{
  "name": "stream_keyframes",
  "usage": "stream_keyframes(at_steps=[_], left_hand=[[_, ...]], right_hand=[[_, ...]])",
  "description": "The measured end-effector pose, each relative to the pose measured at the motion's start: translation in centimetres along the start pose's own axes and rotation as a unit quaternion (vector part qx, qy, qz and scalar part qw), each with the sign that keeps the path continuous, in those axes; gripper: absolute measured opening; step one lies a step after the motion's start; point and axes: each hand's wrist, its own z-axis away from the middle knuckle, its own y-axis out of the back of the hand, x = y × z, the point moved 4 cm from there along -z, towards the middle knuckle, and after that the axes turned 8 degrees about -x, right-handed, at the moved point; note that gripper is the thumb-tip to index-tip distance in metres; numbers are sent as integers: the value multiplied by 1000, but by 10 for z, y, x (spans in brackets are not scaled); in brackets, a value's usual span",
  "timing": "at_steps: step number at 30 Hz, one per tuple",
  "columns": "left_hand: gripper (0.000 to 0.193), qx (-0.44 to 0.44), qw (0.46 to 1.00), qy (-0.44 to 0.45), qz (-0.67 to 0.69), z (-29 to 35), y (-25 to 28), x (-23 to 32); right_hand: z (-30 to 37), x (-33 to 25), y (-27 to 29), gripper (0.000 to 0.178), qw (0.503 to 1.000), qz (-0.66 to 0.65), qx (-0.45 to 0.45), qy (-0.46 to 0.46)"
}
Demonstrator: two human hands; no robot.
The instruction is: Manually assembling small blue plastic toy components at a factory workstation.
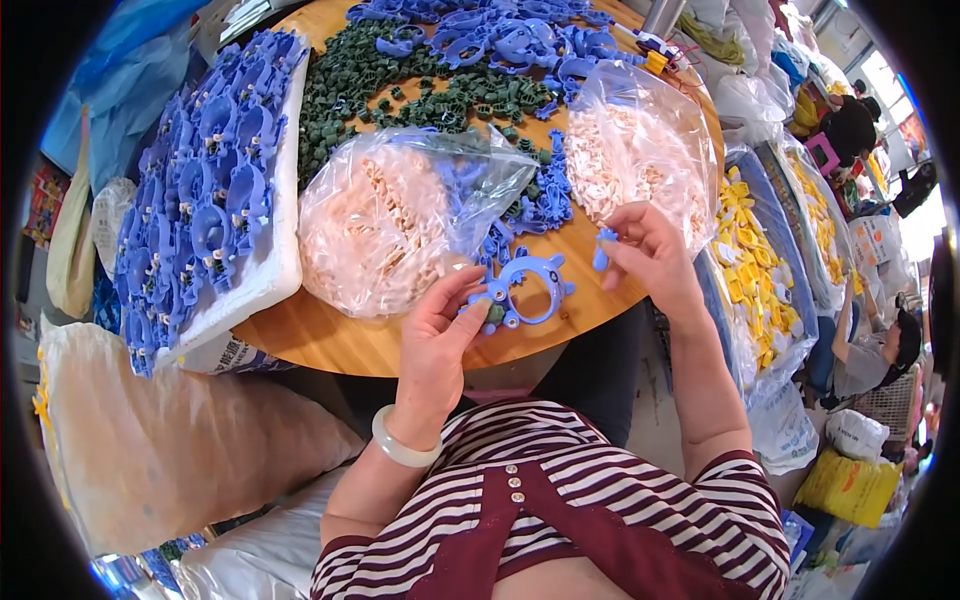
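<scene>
While the left hand [440, 325] pinches the blue ring part [528, 290] by its rim, fingers clenched on it with a small green piece [495, 313] pressed under the thumb, I'm watching the ring sit just above the near edge of the round wooden table [330, 345], tilted so its open face looks up, which I'd say keeps its pegs easy to reach. Over on the other side, the right hand [650, 255] grasps a small blue piece [603, 250] between thumb and forefinger, held just beside the ring and a little above it, apart, not touching. Beyond the left fingertips lies a clear bag of pale pink pieces [385, 230], and a second such bag [640, 165] sits just past the right fingers, both mouths open toward the hands, handy for dipping. Farther out I see loose green pieces [370, 90], a heap of blue rings [500, 35], and a white tray of finished blue parts [205, 190] well off to the left
</scene>
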Motion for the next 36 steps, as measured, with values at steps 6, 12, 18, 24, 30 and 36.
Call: stream_keyframes(at_steps=[6,12,18,24,30,36], left_hand=[[30,-6,1000,-14,6,-2,2,-4],[31,-10,998,-34,-44,1,-1,-7],[34,-15,998,-35,-50,3,0,-7],[35,-13,997,-32,-63,4,-1,-5],[34,-2,993,-49,-104,4,-1,-7],[34,-5,986,-79,-143,6,-4,-8]], right_hand=[[8,-17,-36,20,997,-14,-31,73],[1,-22,-65,17,959,178,-113,188],[-3,-20,-68,19,944,232,-113,208],[-3,-23,-69,19,936,259,-114,210],[-1,-23,-69,21,941,271,-95,178],[3,-21,-69,21,955,259,-73,124]])
